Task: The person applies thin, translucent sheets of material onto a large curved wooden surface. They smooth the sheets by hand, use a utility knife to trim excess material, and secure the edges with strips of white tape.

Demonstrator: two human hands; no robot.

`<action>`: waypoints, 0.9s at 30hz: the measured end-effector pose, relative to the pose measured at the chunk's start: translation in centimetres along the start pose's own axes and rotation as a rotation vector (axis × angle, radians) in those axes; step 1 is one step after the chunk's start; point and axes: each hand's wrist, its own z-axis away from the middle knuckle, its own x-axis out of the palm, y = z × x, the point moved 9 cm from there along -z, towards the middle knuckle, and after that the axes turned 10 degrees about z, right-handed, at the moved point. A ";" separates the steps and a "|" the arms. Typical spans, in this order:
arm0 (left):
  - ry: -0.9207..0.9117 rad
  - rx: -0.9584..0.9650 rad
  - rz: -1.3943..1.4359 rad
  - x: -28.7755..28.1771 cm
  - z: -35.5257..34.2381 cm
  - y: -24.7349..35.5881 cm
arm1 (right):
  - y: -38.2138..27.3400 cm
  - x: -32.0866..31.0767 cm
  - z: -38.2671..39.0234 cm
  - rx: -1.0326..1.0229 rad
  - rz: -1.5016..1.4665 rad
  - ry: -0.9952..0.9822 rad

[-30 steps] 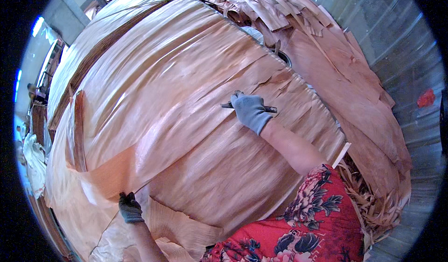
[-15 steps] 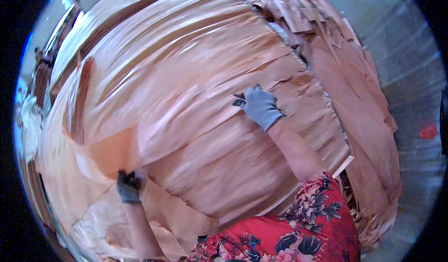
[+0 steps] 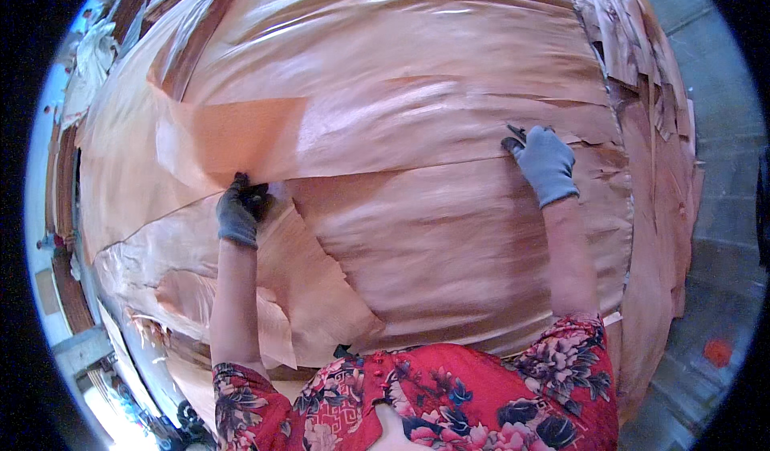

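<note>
As my view swings round, the near edge of the thin tan sheet (image 3: 393, 140), which lies toward twelve o'clock, has come from a slant to almost level between my hands; both are at that same edge, so I judge the work has stayed along it. My left hand (image 3: 240, 210), at nine o'clock, is at the corner of the orange flap (image 3: 247, 134), though whether its fingers pinch I cannot tell. My right hand (image 3: 544, 164), short of three, is closed round a dark tool (image 3: 517, 132). As for containers, the pale bundle (image 3: 93, 64) far out at ten o'clock hides whatever it holds
</note>
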 end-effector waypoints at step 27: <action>-0.420 1.186 -1.783 18.1 17.4 -2.1 | -0.5 0.2 -0.2 -0.066 -0.023 0.007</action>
